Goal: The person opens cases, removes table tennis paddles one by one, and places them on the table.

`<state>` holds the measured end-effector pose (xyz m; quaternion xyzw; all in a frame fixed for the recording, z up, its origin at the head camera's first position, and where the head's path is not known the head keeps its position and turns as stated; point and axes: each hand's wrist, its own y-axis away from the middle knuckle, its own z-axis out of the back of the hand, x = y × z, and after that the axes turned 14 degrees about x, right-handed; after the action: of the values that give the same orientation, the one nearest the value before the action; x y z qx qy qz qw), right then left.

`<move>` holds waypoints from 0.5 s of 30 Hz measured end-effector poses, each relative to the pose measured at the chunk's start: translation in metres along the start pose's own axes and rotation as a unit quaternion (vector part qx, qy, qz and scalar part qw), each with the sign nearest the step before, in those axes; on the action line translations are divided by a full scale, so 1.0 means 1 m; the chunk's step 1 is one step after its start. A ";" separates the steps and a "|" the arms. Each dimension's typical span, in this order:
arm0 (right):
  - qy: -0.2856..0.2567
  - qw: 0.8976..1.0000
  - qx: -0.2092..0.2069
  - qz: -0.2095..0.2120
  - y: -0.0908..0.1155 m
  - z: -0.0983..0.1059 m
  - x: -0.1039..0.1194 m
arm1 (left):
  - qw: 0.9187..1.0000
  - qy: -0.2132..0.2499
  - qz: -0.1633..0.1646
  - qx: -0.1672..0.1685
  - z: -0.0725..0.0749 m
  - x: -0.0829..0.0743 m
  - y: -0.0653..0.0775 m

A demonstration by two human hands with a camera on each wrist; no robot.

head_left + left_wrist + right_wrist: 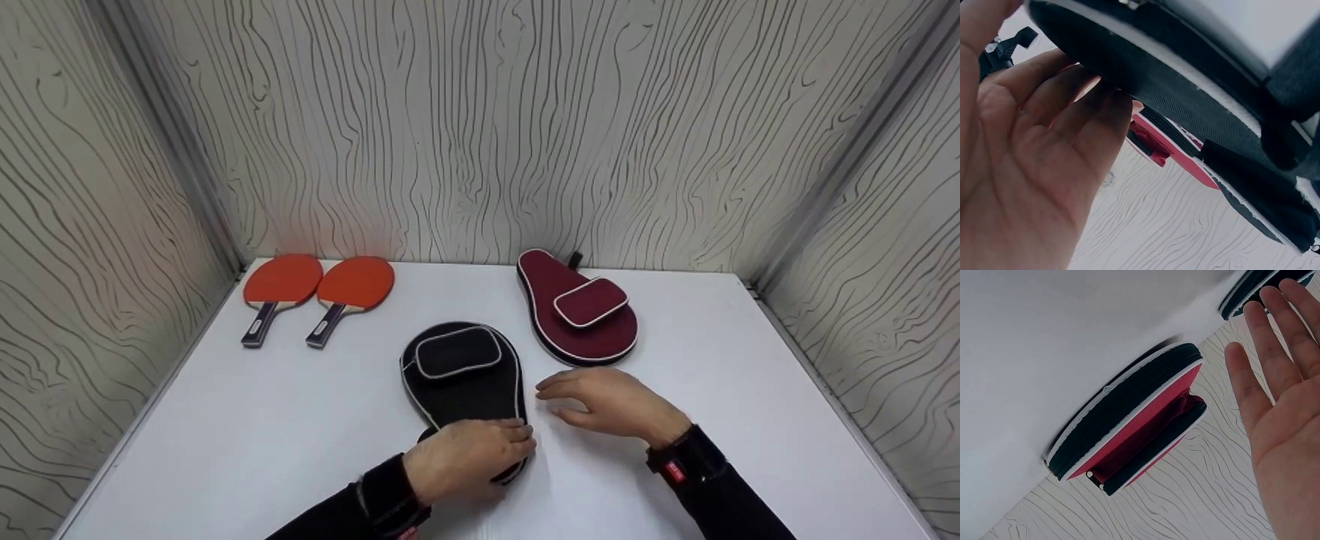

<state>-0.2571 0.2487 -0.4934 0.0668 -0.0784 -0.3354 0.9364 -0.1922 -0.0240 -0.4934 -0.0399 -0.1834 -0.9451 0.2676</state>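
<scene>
On the white tabletop [270, 420] lies the black case [469, 397], left hand [469, 454] across its narrow end, fingers close together; right hand [615, 401], fingers apart, holds nothing. Apparent step: positioning; next move likely calls for a firmer grip.

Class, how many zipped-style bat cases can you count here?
2: the black case, touched by the left hand; the maroon case, just beyond the right hand. No others show.

No text legible. Head view: red tag [676, 471] with pale marks on wrist strap [701, 452], lower right; second red tag [407, 533], bottom edge; pale handle labels [256, 327] on two bats [283, 280], left. All too small to read.
</scene>
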 end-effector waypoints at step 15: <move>0.012 1.000 -0.020 0.000 0.004 0.002 -0.002 | 0.997 -0.012 0.074 -0.032 -0.007 0.035 0.002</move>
<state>-0.2567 0.2531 -0.4909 0.0521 -0.0601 -0.3361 0.9385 -0.2205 -0.0449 -0.4928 -0.0732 -0.1533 -0.9276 0.3328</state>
